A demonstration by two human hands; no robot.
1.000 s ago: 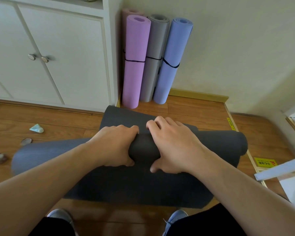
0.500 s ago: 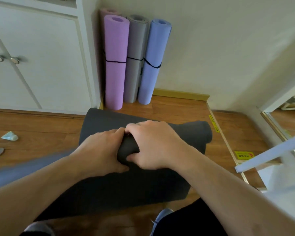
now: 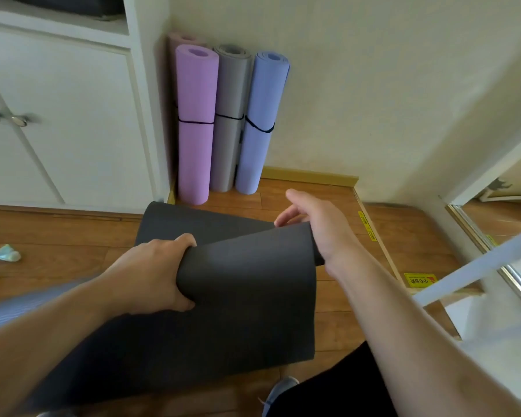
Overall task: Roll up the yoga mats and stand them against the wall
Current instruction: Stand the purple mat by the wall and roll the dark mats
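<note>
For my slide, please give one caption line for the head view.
Left hand grips the half-rolled dark grey foam yoga mat; right hand open at its end; three rolled mats stand against the wall.
</note>
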